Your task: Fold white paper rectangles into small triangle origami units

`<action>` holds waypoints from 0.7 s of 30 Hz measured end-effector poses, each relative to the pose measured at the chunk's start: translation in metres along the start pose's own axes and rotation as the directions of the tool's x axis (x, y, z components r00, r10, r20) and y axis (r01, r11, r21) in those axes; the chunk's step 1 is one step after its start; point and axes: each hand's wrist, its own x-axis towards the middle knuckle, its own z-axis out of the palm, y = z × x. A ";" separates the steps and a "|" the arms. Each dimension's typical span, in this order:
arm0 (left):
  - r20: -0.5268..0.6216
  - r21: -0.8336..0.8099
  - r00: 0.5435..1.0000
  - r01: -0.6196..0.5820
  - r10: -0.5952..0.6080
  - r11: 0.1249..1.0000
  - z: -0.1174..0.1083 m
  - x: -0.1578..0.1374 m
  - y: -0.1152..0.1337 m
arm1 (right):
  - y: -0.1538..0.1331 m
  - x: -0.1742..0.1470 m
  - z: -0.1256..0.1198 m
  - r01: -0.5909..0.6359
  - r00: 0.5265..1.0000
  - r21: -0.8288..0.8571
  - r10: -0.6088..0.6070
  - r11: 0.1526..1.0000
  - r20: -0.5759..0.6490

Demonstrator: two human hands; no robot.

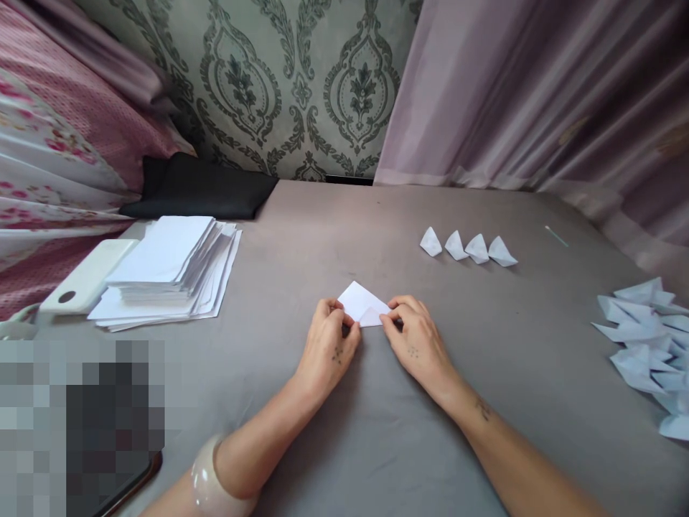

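Observation:
A small folded sheet of white paper [362,301] lies at the middle of the table, its peak pointing away from me. My left hand [329,334] grips its left corner, thumb and fingers pinched together. On the opposite side, my right hand [412,334] pinches the right corner. A folded flap shows along the near edge between the two thumbs. The fingertips hide both side corners.
A stack of white paper [166,251] stands at the left beside a white flat object [89,276]. Several folded paper pieces [476,248] line up at the back right. More folded paper shapes [649,345] pile up at the right edge. A black cloth-like item [199,187] lies behind.

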 end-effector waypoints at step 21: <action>0.081 0.045 0.995 -0.056 0.052 0.997 -0.001 0.003 -0.003 | 0.004 0.000 -0.006 -0.034 0.998 0.045 0.032 0.998 0.056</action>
